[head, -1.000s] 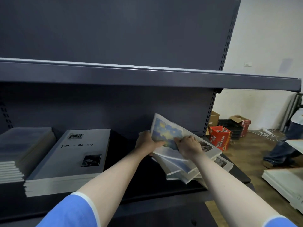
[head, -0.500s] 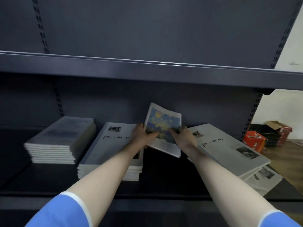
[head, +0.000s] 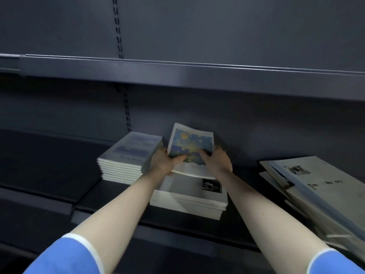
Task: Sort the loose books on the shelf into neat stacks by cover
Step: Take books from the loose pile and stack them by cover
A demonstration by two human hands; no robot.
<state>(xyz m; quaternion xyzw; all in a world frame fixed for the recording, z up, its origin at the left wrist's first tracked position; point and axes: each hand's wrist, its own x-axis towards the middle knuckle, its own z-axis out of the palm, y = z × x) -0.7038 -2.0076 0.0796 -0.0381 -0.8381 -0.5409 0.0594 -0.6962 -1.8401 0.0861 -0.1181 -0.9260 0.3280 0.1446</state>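
— What are the hands doing?

— Both grasp one book with a blue-and-yellow painted cover. The left hand clasps its lower left edge, thumb across the cover; the right hand clasps the lower right edge the same way. The book is tilted up, held above the white stack in the middle of the lower shelf.

— Any writing to read?

— The white stack's top cover shows only a small black-and-white photo. On the loose pile at the right, the top cover reads roughly "Tim… Memory" under a dark logo too blurred to make out.

— And to the left?

— A neat stack with a bluish cover, touching the left hand's side; its lettering is blurred.
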